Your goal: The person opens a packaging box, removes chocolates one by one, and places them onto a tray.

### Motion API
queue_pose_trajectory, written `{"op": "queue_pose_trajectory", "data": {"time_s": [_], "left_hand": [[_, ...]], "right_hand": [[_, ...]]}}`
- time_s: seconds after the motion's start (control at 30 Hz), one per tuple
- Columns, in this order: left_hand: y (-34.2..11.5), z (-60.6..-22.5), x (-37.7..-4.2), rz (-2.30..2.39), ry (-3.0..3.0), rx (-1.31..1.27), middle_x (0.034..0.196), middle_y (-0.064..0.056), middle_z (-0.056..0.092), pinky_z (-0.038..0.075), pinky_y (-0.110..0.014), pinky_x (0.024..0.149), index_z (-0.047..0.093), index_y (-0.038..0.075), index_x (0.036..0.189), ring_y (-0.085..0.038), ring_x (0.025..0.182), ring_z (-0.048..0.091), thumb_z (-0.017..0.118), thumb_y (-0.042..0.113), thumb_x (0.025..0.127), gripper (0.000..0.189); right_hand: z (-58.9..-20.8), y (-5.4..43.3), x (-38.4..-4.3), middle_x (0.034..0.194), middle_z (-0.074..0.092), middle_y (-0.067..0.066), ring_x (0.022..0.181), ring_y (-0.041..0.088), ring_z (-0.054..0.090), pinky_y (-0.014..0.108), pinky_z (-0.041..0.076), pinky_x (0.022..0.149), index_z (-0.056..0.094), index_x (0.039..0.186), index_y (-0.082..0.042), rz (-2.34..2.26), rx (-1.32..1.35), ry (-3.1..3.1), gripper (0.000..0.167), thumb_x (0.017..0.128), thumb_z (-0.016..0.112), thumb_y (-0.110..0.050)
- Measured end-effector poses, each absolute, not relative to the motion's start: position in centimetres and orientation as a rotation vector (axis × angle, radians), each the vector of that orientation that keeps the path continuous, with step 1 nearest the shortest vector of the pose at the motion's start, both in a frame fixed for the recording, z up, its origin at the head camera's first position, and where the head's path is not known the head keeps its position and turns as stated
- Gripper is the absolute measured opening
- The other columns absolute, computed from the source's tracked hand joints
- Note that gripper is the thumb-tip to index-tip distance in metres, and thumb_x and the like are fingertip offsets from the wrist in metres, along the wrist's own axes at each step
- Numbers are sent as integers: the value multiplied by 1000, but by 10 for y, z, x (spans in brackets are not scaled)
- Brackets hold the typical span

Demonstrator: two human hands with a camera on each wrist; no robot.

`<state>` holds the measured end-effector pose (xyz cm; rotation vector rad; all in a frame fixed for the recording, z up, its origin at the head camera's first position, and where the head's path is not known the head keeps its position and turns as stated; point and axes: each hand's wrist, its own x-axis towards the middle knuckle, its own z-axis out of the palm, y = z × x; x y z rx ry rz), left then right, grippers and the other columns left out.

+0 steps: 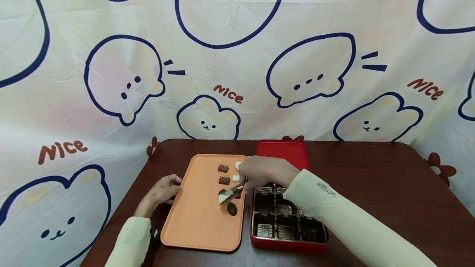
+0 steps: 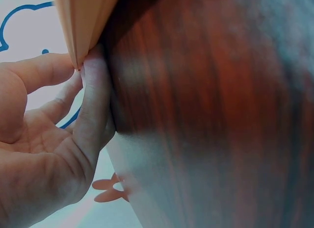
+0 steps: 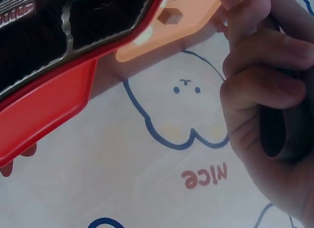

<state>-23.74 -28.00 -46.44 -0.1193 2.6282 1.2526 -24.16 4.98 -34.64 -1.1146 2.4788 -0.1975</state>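
My right hand [image 1: 261, 172] grips metal tongs [image 1: 237, 191] over the right part of an orange tray [image 1: 200, 217]. The tongs' toothed tips hang among the chocolates, near a dark oval one [image 1: 231, 209]; whether they pinch a piece I cannot tell. In the right wrist view the curled fingers [image 3: 265, 90] wrap the tongs' dark bent end [image 3: 289, 132]. Farther up the tray lie brown square chocolates [image 1: 224, 180] and white ones [image 1: 236, 179]. At the tray's left edge my left hand [image 1: 165, 188] pinches the rim between thumb and finger, plainly seen in the left wrist view [image 2: 54, 139].
Right of the tray stands a red tin [image 1: 289, 246] with a dark divided insert, its compartments holding ridged liners. Behind it lies a red lid [image 1: 282, 151]. All rest on a dark wooden table [image 1: 378, 193], with a printed cloth [image 1: 237, 65] hanging behind.
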Motion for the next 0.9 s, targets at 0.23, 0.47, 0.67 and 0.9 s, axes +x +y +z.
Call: {"op": "queue_pose_trajectory", "data": {"time_s": [0.23, 0.47, 0.67, 0.9], "left_hand": [[-280, -463, -237, 1258, 2619, -116, 97, -16, 68, 59, -42, 66, 58, -3, 114, -24, 84, 69, 58, 7, 96, 21], [-280, -463, -236, 1251, 2623, -119, 97, -15, 67, 59, -42, 66, 59, -2, 113, -23, 85, 68, 58, 8, 96, 20], [-278, -463, -236, 1253, 2629, -124, 97, -15, 68, 59, -42, 66, 59, -2, 113, -24, 85, 68, 59, 8, 95, 20], [-279, -462, -236, 1254, 2622, -116, 98, -17, 67, 59, -42, 66, 58, -3, 114, -25, 86, 69, 59, 8, 96, 21]], "right_hand": [[-355, 36, -244, 53, 58, 0, 50, 10, 63, 19, 41, 52, 63, 58, -18, -179, -1129, 2479, 34, 90, 75, -22], [-364, 24, -243, 74, 70, -5, 59, 12, 69, 20, 50, 56, 77, 83, -19, -165, -1033, 2522, 8, 88, 77, -26], [-368, 19, -242, 74, 69, -6, 62, 13, 71, 19, 47, 53, 78, 86, -19, -151, -1002, 2533, 8, 88, 77, -27], [-370, 15, -242, 57, 64, 0, 56, 12, 66, 19, 36, 47, 75, 75, -13, -100, -1064, 2535, 25, 89, 74, -33]]}}
